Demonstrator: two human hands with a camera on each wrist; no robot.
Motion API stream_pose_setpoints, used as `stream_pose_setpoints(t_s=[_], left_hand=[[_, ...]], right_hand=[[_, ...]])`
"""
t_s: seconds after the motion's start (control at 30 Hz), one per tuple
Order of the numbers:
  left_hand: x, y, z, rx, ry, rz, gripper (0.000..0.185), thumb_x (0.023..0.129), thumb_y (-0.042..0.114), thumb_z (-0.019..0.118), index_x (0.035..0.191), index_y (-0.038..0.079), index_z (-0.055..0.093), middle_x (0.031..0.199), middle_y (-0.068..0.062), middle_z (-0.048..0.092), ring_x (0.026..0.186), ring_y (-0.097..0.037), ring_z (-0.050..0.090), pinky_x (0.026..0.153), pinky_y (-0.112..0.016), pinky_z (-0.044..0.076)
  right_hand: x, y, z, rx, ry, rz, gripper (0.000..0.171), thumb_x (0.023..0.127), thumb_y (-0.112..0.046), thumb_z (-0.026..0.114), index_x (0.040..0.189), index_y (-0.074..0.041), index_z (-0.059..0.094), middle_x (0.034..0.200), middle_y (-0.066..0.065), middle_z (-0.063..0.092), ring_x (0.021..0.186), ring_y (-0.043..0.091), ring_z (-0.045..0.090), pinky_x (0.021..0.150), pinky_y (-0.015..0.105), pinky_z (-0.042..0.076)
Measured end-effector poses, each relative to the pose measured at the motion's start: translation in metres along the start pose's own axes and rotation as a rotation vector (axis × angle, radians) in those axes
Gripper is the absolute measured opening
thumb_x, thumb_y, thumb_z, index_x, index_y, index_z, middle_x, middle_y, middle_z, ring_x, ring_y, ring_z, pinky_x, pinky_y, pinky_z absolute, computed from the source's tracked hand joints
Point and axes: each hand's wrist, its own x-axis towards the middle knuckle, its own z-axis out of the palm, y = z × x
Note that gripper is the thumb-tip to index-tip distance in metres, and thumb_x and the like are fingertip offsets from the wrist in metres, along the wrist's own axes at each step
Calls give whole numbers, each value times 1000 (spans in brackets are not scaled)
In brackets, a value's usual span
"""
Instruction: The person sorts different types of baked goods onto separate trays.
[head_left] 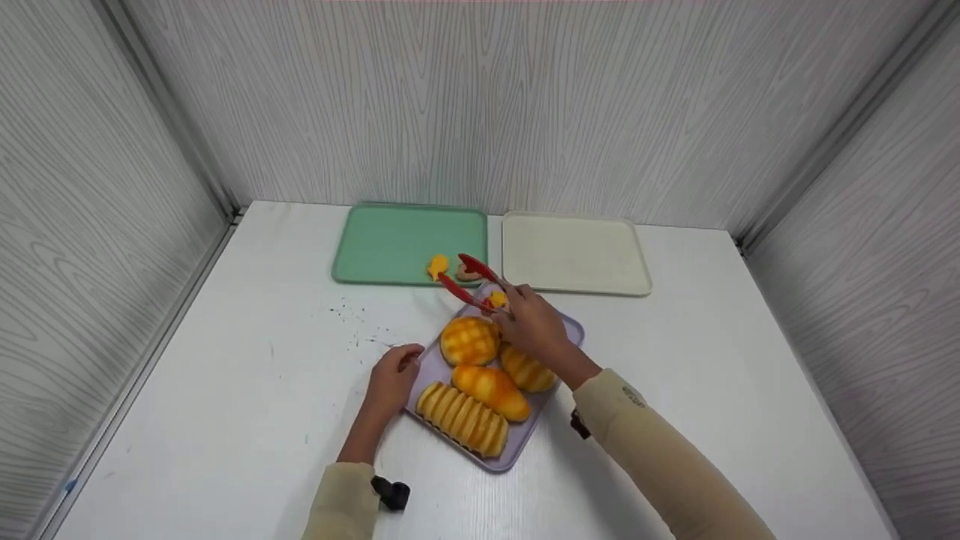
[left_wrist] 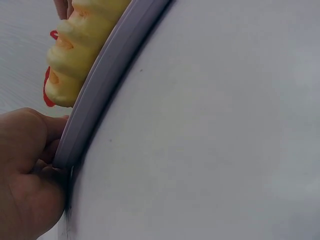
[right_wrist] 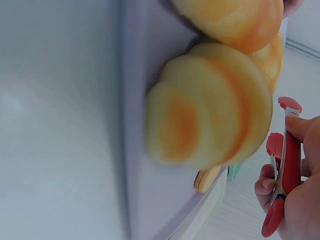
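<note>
My right hand (head_left: 531, 324) is gripping the red-tipped tongs (head_left: 469, 281) over the lilac plastic tray (head_left: 559, 324) my left hand (head_left: 394, 375) pinches, and those soft golden bread rolls (head_left: 470, 340) below look squishy, so I'd grab around their middles.

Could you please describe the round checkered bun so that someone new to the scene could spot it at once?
On the white table, find the lilac tray nearest the person, in front of the green tray. The checkered bun lies near its far left edge, beside the right hand holding red tongs. It alone is round with a grid-scored top; its neighbours are elongated.
</note>
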Motion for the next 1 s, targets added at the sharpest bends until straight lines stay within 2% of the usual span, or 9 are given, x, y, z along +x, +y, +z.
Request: stream_pose_setpoints(t_s=[0.13,0.3,0.53,0.67,1.0], left_hand=[[0,0,-1,-5,7,-15,30,102,13,54,129,8,65,120,-10,65,110,-24,59,97,-44,49],[1,-1,-3,-5,10,-27,30,101,13,53,129,9,65,119,-10,65,109,-24,58,97,-43,49],[1,-3,-1,-12,18,17,30,101,10,54,128,6,65,119,-12,66,110,-25,59,98,-44,49],[-1,-4,-1,-19,21,29,29,101,9,54,127,6,65,119,-12,66,110,-25,60,98,-44,49],[0,-2,2,0,17,16,29,101,9,53,127,7,66,118,-11,65,109,-24,59,97,-44,49]], right_hand=[[-19,16,-10,51,1,26,65,99,-41,62,152,-9,45,140,14,54,116,31,62,98,48,52],[-42,36,-15,85,-7,59,64,98,-40,65,150,-8,46,137,15,56,114,32,62,101,48,51],[-70,63,-20,68,15,83,65,95,-39,69,148,-7,49,136,16,58,117,35,61,102,50,50],[-85,74,-22,69,48,92,65,93,-35,72,147,-5,50,133,16,60,116,34,62,101,51,51],[-108,86,-19,52,62,115,67,91,-35,75,146,-4,52,129,16,62,113,32,64,98,49,53]])
